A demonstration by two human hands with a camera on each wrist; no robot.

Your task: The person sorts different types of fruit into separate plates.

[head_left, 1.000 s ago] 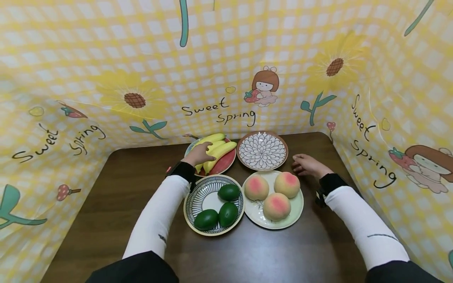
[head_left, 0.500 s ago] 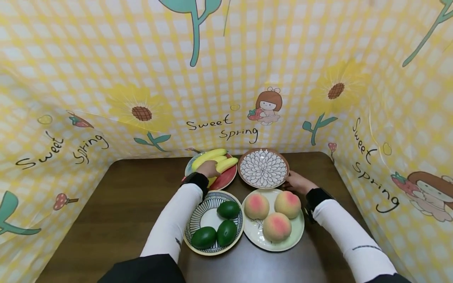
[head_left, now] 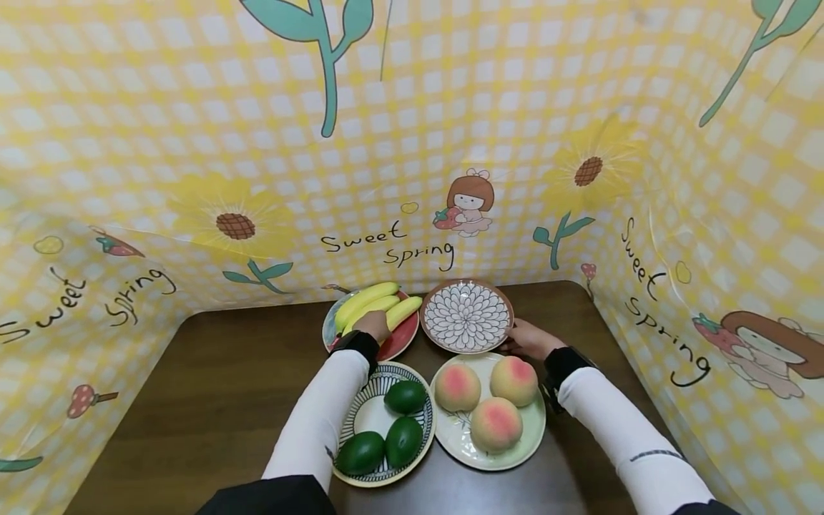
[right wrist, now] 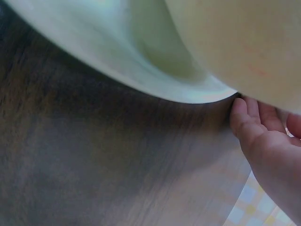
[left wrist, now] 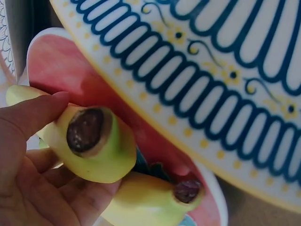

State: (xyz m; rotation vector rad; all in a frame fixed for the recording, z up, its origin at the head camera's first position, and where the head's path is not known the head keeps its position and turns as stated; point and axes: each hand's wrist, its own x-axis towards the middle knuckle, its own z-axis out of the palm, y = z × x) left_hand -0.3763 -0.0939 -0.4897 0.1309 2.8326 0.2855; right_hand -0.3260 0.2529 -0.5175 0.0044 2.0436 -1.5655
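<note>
My left hand (head_left: 373, 326) grips the rightmost banana (head_left: 404, 312), its thumb and fingers round it near the stem end (left wrist: 87, 132) in the left wrist view. Beside it, more bananas (head_left: 367, 299) lie on the red and blue plate (head_left: 407, 337) at the back. My right hand (head_left: 529, 340) holds the right rim of the brown-edged plate (head_left: 467, 315) with a white petal pattern, thumb at the rim and fingers lower. Nothing lies on that plate. In the right wrist view the fingers (right wrist: 251, 117) show partly behind a peach (right wrist: 244, 47).
Nearer the front, a blue-and-white striped bowl (head_left: 368, 479) holds several dark green, avocado-like fruits (head_left: 404, 440). To its right, a pale green plate (head_left: 534, 429) carries peaches (head_left: 496, 425). A yellow checked cloth (head_left: 290, 143) stands round the brown table (head_left: 212, 400).
My left hand has gone from reaching over the bananas to gripping one. My right hand has moved left from beside the patterned plate to its rim. The head view has tilted up.
</note>
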